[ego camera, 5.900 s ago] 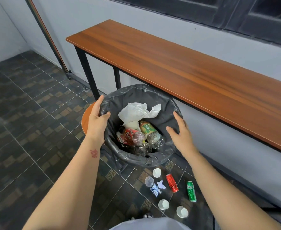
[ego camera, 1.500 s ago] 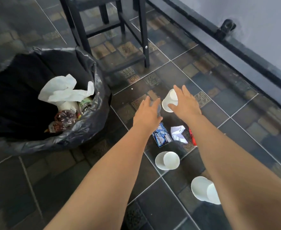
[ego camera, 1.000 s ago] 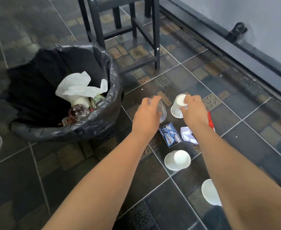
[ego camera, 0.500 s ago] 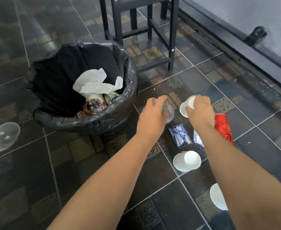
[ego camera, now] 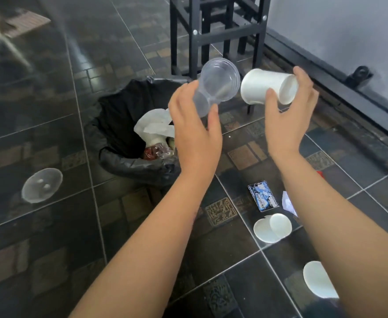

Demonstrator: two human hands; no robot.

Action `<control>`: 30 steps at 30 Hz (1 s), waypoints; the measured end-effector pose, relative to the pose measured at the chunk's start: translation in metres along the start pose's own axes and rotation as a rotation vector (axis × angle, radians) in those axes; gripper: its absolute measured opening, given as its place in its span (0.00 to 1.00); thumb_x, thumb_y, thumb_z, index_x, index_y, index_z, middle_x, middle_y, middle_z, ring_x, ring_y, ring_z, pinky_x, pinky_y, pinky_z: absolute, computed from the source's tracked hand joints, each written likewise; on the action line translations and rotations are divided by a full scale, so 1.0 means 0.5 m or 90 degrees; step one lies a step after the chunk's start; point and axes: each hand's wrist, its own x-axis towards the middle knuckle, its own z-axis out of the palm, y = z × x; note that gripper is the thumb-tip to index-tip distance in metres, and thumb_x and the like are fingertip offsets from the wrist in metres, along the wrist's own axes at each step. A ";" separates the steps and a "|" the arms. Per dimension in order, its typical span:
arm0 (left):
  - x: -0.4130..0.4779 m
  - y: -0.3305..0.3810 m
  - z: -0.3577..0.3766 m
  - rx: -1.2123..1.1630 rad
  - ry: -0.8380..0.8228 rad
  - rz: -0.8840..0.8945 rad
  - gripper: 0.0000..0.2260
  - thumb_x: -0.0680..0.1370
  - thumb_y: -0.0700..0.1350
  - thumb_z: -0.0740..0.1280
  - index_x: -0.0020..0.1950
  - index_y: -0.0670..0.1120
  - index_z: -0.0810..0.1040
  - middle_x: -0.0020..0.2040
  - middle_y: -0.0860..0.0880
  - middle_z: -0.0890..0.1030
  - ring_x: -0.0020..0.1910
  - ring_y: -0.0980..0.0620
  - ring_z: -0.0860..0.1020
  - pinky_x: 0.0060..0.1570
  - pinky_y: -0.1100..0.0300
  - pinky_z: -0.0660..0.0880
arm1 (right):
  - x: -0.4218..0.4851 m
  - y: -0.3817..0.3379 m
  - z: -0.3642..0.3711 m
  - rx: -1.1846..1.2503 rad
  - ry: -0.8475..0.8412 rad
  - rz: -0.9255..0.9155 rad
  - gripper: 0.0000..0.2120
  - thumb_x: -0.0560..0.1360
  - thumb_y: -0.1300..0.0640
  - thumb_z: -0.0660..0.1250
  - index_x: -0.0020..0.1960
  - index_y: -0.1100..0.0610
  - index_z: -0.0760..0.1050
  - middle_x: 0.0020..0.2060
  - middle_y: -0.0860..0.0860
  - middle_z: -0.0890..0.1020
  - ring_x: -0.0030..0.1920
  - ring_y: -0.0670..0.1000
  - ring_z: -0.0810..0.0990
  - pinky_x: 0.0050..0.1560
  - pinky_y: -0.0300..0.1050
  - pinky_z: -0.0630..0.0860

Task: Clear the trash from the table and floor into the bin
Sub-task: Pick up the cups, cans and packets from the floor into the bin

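My left hand grips a clear plastic cup, held on its side in the air above the right edge of the bin. To its right, my right hand holds a white paper cup, also on its side. The bin has a black liner and holds white tissue, bottles and cans. On the floor lie two white paper cups, a blue packet, a crumpled white wrapper and a clear plastic lid.
Black metal table legs stand just behind the bin. A dark skirting rail runs along the grey wall at right. A sliver of a red can shows behind my right forearm. The floor is dark glossy tile.
Both hands have risen from the floor with their cups and shifted left toward the bin. The view has tilted up, so the bin sits lower and the red can is mostly hidden.
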 end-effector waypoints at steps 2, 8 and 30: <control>0.016 -0.025 -0.045 0.039 0.042 -0.030 0.19 0.77 0.37 0.69 0.67 0.39 0.71 0.66 0.40 0.71 0.64 0.50 0.70 0.59 0.73 0.67 | -0.011 -0.045 0.020 0.037 -0.020 -0.041 0.25 0.75 0.53 0.65 0.72 0.53 0.67 0.66 0.53 0.70 0.57 0.25 0.62 0.51 0.20 0.63; 0.031 -0.112 -0.155 0.189 -0.003 -0.163 0.21 0.76 0.39 0.70 0.67 0.42 0.68 0.69 0.49 0.70 0.65 0.49 0.72 0.59 0.53 0.74 | -0.067 -0.126 0.096 0.037 -0.215 -0.066 0.24 0.74 0.51 0.67 0.68 0.49 0.67 0.65 0.51 0.68 0.57 0.42 0.68 0.48 0.24 0.66; -0.073 -0.086 -0.076 0.355 -0.288 0.111 0.22 0.83 0.52 0.57 0.72 0.41 0.72 0.73 0.42 0.72 0.76 0.43 0.65 0.76 0.46 0.56 | -0.072 0.009 0.021 -0.170 -0.359 -0.149 0.13 0.76 0.51 0.65 0.59 0.55 0.74 0.56 0.49 0.80 0.60 0.53 0.74 0.60 0.48 0.68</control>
